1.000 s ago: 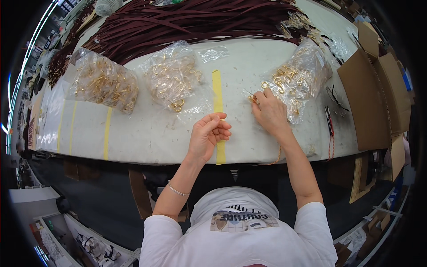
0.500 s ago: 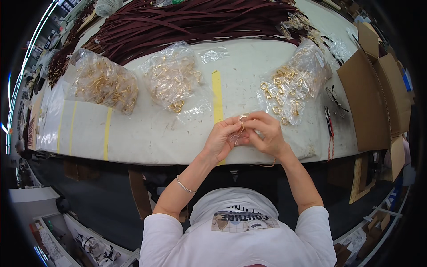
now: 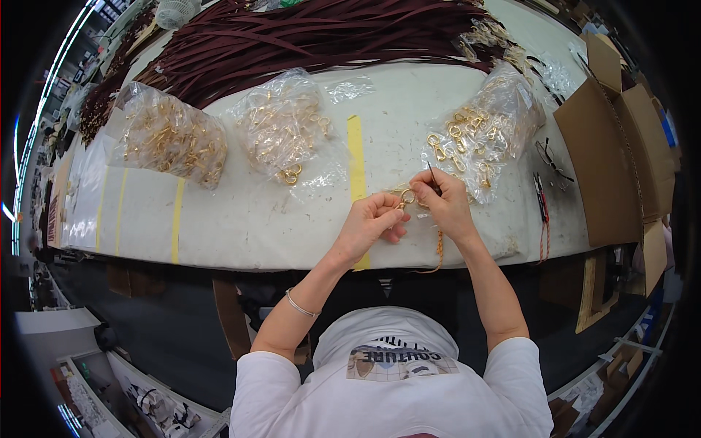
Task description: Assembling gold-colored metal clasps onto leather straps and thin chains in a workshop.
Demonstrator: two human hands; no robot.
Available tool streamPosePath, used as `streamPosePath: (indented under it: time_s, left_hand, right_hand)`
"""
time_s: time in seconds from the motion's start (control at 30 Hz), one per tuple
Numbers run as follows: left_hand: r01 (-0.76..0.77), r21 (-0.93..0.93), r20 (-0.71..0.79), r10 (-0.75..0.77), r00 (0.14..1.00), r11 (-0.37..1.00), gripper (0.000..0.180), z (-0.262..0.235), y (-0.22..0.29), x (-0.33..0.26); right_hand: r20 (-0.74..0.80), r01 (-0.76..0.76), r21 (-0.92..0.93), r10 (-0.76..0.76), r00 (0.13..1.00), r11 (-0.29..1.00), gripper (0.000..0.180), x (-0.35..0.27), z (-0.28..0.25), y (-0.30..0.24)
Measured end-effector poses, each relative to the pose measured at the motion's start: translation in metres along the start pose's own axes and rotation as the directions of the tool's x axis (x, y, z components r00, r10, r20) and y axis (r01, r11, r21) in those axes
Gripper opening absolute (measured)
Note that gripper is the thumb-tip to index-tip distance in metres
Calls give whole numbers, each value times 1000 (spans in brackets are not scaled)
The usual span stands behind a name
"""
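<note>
My left hand (image 3: 371, 223) pinches a gold metal clasp with a round ring (image 3: 407, 196), whose ring stands up from between thumb and forefinger. The lower part of the clasp is hidden by those fingers. Close beside the ring, my right hand (image 3: 445, 204) is closed round a thin, dark, pointed tool (image 3: 431, 174), its tip sticking up past the knuckles. Below that hand hangs an orange cord (image 3: 439, 248). Just beyond it lies an opened clear bag of gold clasps (image 3: 475, 139), some of them spilling toward my right hand.
Two more clear bags of gold clasps, a left one (image 3: 171, 139) and a middle one (image 3: 281, 124), lie on the white table (image 3: 263, 226). Dark red straps (image 3: 314, 36) are heaped behind. Rightward are a red-handled tool (image 3: 541, 198), glasses (image 3: 555, 160) and a cardboard box (image 3: 599, 168).
My hands were close together round the clasp with a bit of clear film. Now my right hand has drawn slightly up and right, and the dark tool and orange cord show.
</note>
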State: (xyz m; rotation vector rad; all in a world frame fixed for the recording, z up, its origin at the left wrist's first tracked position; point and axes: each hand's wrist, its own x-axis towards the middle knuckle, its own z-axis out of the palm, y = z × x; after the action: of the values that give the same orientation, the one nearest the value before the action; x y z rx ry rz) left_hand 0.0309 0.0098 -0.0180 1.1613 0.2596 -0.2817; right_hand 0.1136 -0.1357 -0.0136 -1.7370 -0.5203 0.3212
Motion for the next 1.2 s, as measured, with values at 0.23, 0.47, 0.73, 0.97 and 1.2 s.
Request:
streamPosePath:
  time_s: [0.23,0.47,0.73,0.97,1.2]
  left_hand:
    - [-95,143,-38,101,994,985,22,-5,-3,0]
    - [-455,553,-86,590,803,698,31,-4,-4,6]
    - [-397,547,-44,499,866,737,28,-10,8,19]
    - [-508,296,-378,588,715,809,6,-32,21,-7]
    - [-673,-35,-574,536,619,739,7,-57,18,-46]
  right_hand:
    - [58,-29,-116,35,998,993,8,9,-3,-20]
    - [105,274,-325,-253,962,905,7,16,-5,-29]
    - [163,351,-362,-313,936,863,8,20,2,-37]
    - [114,185,-332,-155,981,925,8,17,3,-35]
    - [363,411,-494,-248,898,766,13,21,48,-14]
